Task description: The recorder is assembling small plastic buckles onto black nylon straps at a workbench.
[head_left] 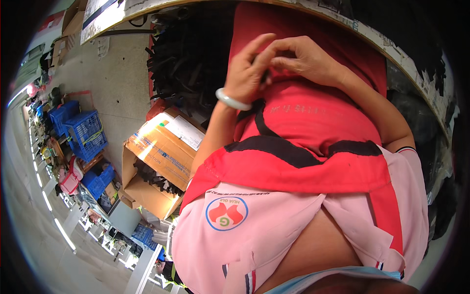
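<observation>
Both my hands meet in front of the red apron (313,120), near the table edge. My left hand (247,71), with a pale bangle (233,100) on its wrist, has its fingers bent toward the right hand, one finger reaching further out. The fingers of my right hand (306,59) curl inward in a pinch and touch the left hand's fingers. A small dark piece (266,77) shows at the left palm; its kind is too hidden to tell. What the right fingertips hold, if anything, is covered.
A heap of black strips (188,59) lies beyond my left forearm. An open cardboard box (159,152) with black pieces stands at the left. Blue crates (86,134) sit further left on the floor. The table edge (362,30) curves across the top and right.
</observation>
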Tool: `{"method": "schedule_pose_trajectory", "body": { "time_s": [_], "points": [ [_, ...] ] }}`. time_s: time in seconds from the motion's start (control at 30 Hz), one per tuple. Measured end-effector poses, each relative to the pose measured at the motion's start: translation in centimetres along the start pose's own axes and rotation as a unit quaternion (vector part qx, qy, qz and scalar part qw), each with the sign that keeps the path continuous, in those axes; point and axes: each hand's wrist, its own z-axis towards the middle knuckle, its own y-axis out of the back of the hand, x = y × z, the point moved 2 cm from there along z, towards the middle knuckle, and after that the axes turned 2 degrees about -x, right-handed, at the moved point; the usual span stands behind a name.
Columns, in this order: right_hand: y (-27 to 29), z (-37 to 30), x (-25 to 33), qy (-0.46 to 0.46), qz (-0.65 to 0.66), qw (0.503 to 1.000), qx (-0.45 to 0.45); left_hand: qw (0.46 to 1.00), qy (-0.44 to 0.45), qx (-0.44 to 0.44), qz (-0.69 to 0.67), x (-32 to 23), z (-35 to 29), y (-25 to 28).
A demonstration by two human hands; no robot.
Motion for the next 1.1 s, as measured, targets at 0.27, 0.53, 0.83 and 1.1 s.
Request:
{"method": "schedule_pose_trajectory", "body": {
  "time_s": [0.27,0.53,0.83,1.1],
  "points": [
    [3.9,-2.5,-1.2,-0.132,0.123,0.977,-0.110,0.985,0.109,0.059,-0.122,1.5,2.4,0.3],
    [4.5,-3.4,-2.5,-0.066,0.116,0.979,-0.151,0.999,0.021,-0.024,-0.008,1.4,4.1,-3.6],
    [18.4,-12.7,-5.4,0.028,-0.540,0.699,-0.468,0.993,0.100,0.005,-0.063,2.1,5.5,-3.4],
    [16.7,-13.2,-7.4,0.067,-0.491,0.722,-0.483,0.995,0.091,0.038,-0.012,2.0,6.2,-4.8]
  ]
}}
